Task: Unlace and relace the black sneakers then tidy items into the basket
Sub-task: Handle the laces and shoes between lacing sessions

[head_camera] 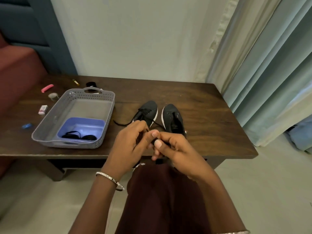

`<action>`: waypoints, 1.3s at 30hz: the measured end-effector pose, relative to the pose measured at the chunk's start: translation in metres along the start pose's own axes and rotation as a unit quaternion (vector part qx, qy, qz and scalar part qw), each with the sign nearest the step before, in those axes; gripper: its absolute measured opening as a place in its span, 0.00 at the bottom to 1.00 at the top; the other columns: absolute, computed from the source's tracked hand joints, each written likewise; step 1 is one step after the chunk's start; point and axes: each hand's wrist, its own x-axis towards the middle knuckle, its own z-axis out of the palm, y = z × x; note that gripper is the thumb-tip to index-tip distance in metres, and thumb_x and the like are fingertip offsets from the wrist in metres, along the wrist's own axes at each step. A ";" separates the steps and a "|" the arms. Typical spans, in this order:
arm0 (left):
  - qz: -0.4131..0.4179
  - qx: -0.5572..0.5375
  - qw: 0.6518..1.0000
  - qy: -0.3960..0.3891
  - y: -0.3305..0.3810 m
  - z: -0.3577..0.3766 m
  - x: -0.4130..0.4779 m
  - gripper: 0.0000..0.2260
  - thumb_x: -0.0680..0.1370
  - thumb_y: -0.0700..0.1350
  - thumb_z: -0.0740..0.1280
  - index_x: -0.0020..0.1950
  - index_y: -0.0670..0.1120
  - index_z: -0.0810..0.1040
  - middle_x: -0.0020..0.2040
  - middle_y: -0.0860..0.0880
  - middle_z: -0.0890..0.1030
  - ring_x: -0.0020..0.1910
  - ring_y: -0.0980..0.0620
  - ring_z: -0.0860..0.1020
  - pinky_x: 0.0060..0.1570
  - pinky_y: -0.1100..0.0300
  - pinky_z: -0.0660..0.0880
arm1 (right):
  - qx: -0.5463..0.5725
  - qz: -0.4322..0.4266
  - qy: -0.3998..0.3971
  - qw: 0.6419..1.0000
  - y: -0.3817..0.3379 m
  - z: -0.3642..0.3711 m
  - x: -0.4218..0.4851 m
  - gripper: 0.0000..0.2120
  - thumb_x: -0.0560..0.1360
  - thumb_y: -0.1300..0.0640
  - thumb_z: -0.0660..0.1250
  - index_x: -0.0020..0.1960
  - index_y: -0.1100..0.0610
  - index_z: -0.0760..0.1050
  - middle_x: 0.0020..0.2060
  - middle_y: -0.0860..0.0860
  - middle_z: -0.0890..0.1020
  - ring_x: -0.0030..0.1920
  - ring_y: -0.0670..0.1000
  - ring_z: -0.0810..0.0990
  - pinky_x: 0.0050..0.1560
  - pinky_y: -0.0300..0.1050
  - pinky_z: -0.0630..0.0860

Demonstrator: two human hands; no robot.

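Open over bare wood at the right end of the dark wooden table (211, 105), from the right sneaker (172, 115) out to the edge by the curtain (270, 81), and along the back strip to the wall (135, 39). Blocked at centre by that shoe and the left sneaker (149, 109) just beside it, by a black lace (121, 123) trailing left toward the grey perforated basket (74, 92), and by the left hand (130, 141) and right hand (177, 149) pinching the lace at the near edge. Crowded on the left by the high-walled basket and, around it, a pink clip (47, 88), a small white box (43, 109), a blue object (27, 126) and a black jar (91, 84).
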 end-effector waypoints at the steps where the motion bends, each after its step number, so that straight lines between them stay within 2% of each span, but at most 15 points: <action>1: -0.032 -0.051 0.998 0.006 0.002 -0.003 -0.007 0.15 0.81 0.57 0.61 0.41 0.48 0.72 0.36 0.53 0.74 0.35 0.53 0.75 0.35 0.58 0.71 | 0.029 0.007 -0.005 1.000 -0.004 0.007 -0.002 0.14 0.84 0.59 0.60 0.50 0.70 0.75 0.37 0.48 0.79 0.41 0.49 0.81 0.49 0.46 0.79; 4: -0.099 -0.192 0.976 0.016 0.007 -0.011 -0.025 0.09 0.82 0.52 0.62 0.53 0.47 0.76 0.43 0.51 0.79 0.42 0.52 0.79 0.42 0.58 0.77 | 0.099 0.034 0.007 0.994 -0.011 0.028 -0.001 0.14 0.85 0.61 0.58 0.44 0.65 0.73 0.35 0.49 0.78 0.36 0.48 0.78 0.43 0.41 0.75; 6: -0.117 -0.255 0.959 0.031 0.012 -0.018 -0.033 0.08 0.83 0.47 0.63 0.59 0.48 0.78 0.47 0.46 0.81 0.45 0.49 0.82 0.42 0.58 0.79 | 0.135 0.047 0.016 0.990 -0.014 0.041 0.004 0.15 0.85 0.62 0.57 0.40 0.61 0.71 0.33 0.48 0.78 0.34 0.48 0.76 0.40 0.39 0.73; 9: -0.112 -0.258 0.959 0.038 0.014 -0.028 -0.040 0.13 0.84 0.43 0.61 0.67 0.48 0.78 0.49 0.44 0.82 0.46 0.48 0.83 0.45 0.58 0.81 | 0.160 0.061 0.008 0.985 -0.017 0.051 0.012 0.15 0.85 0.62 0.57 0.41 0.62 0.74 0.31 0.47 0.77 0.33 0.49 0.76 0.40 0.40 0.74; 12: -0.100 -0.223 0.969 0.040 0.003 -0.041 -0.043 0.17 0.84 0.42 0.60 0.73 0.51 0.74 0.56 0.48 0.80 0.51 0.48 0.82 0.51 0.54 0.82 | 0.168 0.080 -0.006 0.983 -0.016 0.061 0.025 0.15 0.85 0.61 0.57 0.41 0.61 0.75 0.30 0.47 0.76 0.33 0.49 0.75 0.40 0.42 0.72; 15: -0.071 -0.139 0.987 0.047 -0.015 -0.048 -0.047 0.14 0.84 0.42 0.61 0.67 0.48 0.79 0.59 0.51 0.81 0.59 0.49 0.81 0.57 0.53 0.79 | 0.167 0.088 -0.003 0.982 -0.012 0.068 0.042 0.15 0.84 0.61 0.58 0.43 0.64 0.77 0.30 0.50 0.75 0.32 0.49 0.76 0.40 0.44 0.70; 20: -0.133 -0.173 0.974 0.059 -0.045 -0.063 -0.051 0.14 0.83 0.41 0.62 0.67 0.47 0.79 0.53 0.54 0.84 0.54 0.53 0.83 0.53 0.63 0.78 | 0.145 0.090 -0.027 0.985 0.000 0.083 0.076 0.15 0.84 0.60 0.59 0.45 0.63 0.79 0.31 0.51 0.76 0.33 0.47 0.75 0.36 0.38 0.69; 25: -0.244 -0.285 0.927 0.010 -0.082 -0.084 -0.042 0.15 0.83 0.38 0.61 0.68 0.44 0.78 0.54 0.46 0.85 0.57 0.47 0.83 0.62 0.51 0.78 | 0.169 0.125 -0.034 0.977 0.019 0.097 0.115 0.14 0.83 0.59 0.63 0.46 0.67 0.82 0.34 0.57 0.78 0.35 0.50 0.76 0.36 0.38 0.70; 27: -0.280 -0.312 0.908 -0.002 -0.097 -0.092 -0.036 0.14 0.83 0.36 0.62 0.67 0.44 0.79 0.55 0.44 0.85 0.60 0.44 0.82 0.65 0.47 0.76 | 0.169 0.133 -0.042 0.976 0.028 0.099 0.130 0.15 0.82 0.58 0.65 0.47 0.69 0.82 0.39 0.61 0.78 0.36 0.53 0.72 0.37 0.38 0.70; 28: -0.294 -0.321 0.900 -0.004 -0.103 -0.095 -0.032 0.14 0.82 0.36 0.62 0.66 0.43 0.80 0.56 0.44 0.85 0.61 0.45 0.81 0.66 0.47 0.75 | 0.170 0.133 -0.046 0.975 0.032 0.100 0.138 0.15 0.82 0.58 0.65 0.48 0.70 0.82 0.41 0.62 0.77 0.37 0.55 0.69 0.37 0.38 0.69; 30: -0.315 -0.329 0.890 0.000 -0.114 -0.099 -0.026 0.14 0.81 0.36 0.64 0.66 0.44 0.80 0.56 0.44 0.85 0.62 0.47 0.81 0.64 0.53 0.76 | 0.182 0.139 -0.043 0.972 0.039 0.101 0.154 0.15 0.82 0.58 0.65 0.49 0.71 0.82 0.42 0.62 0.76 0.39 0.55 0.69 0.38 0.37 0.70; 33: -0.330 -0.343 0.879 0.010 -0.125 -0.096 -0.013 0.15 0.79 0.40 0.68 0.66 0.45 0.81 0.58 0.39 0.83 0.59 0.48 0.79 0.64 0.54 0.73 | 0.189 0.148 -0.028 0.970 0.041 0.103 0.177 0.15 0.83 0.59 0.62 0.51 0.69 0.82 0.38 0.56 0.83 0.37 0.45 0.79 0.43 0.35 0.74; 35: -0.341 -0.340 0.875 0.055 -0.135 -0.092 -0.004 0.14 0.79 0.38 0.68 0.64 0.43 0.81 0.56 0.41 0.85 0.57 0.50 0.82 0.59 0.59 0.76 | 0.182 0.162 -0.030 0.969 0.044 0.108 0.195 0.17 0.84 0.56 0.61 0.55 0.68 0.82 0.45 0.59 0.86 0.44 0.47 0.83 0.46 0.36 0.77; 37: -0.364 -0.334 0.863 0.112 -0.146 -0.088 0.004 0.12 0.79 0.36 0.67 0.62 0.38 0.81 0.50 0.45 0.87 0.53 0.50 0.85 0.50 0.64 0.80 | 0.131 0.194 -0.034 0.972 0.047 0.112 0.212 0.19 0.85 0.50 0.60 0.55 0.65 0.82 0.46 0.59 0.86 0.45 0.50 0.82 0.42 0.38 0.75; 39: -0.390 -0.342 0.841 0.151 -0.160 -0.086 0.012 0.09 0.80 0.35 0.66 0.58 0.36 0.82 0.46 0.44 0.87 0.48 0.50 0.86 0.50 0.61 0.82 | 0.065 0.220 -0.045 0.972 0.052 0.115 0.229 0.18 0.85 0.47 0.58 0.49 0.59 0.80 0.38 0.51 0.82 0.40 0.48 0.78 0.36 0.38 0.71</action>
